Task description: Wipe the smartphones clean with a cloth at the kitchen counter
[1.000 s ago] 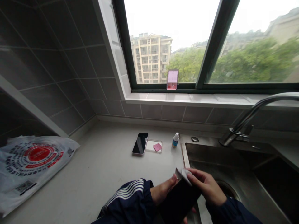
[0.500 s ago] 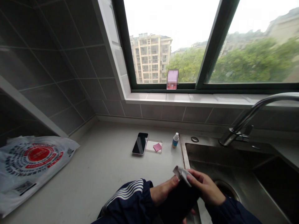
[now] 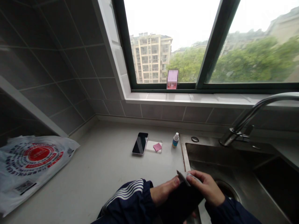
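A large flat black object (image 3: 183,200), perhaps a tablet, is tilted in front of my body at the counter's front, and its lower part runs out of the frame. My left hand (image 3: 164,189) is closed on its left side, thumb on top. My right hand (image 3: 206,186) pinches a thin greyish-white cloth (image 3: 185,178) against the object's upper edge. The cloth is partly folded over that edge, and its far corner sticks up. Some fingertips show beneath the object; most of the grip is hidden.
A phone (image 3: 140,143) lies beside a clear case (image 3: 150,145) with a pink square (image 3: 157,147) on it. Nearby stands a small white-capped bottle (image 3: 175,140). To the right are a steel sink (image 3: 210,155) and faucet (image 3: 243,118). A plastic bag (image 3: 35,168) lies left.
The cloth has shifted slightly right and down along the black object's edge, its loose corner now narrower. My right hand has moved only slightly; the left keeps its hold.
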Action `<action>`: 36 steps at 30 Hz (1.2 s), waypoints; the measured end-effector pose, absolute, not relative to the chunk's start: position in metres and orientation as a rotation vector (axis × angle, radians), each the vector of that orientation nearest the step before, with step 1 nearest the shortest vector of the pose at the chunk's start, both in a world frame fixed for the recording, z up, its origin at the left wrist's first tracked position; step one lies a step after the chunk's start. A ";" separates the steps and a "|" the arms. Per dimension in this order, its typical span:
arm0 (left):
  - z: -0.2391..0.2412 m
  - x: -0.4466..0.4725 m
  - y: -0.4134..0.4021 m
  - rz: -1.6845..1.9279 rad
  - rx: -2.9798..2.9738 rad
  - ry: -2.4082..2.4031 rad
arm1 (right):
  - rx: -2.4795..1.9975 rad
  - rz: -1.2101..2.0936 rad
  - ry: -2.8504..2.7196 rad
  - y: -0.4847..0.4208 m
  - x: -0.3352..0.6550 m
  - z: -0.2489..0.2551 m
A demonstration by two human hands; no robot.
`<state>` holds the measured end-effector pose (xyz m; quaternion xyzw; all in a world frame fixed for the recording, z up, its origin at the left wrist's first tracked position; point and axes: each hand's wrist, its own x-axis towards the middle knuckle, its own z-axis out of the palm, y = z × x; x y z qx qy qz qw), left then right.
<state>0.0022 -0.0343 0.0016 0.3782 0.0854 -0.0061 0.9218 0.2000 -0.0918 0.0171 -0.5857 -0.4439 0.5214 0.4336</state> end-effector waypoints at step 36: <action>0.006 0.001 -0.026 0.312 0.605 0.016 | -0.903 1.788 -0.327 -0.103 0.166 0.031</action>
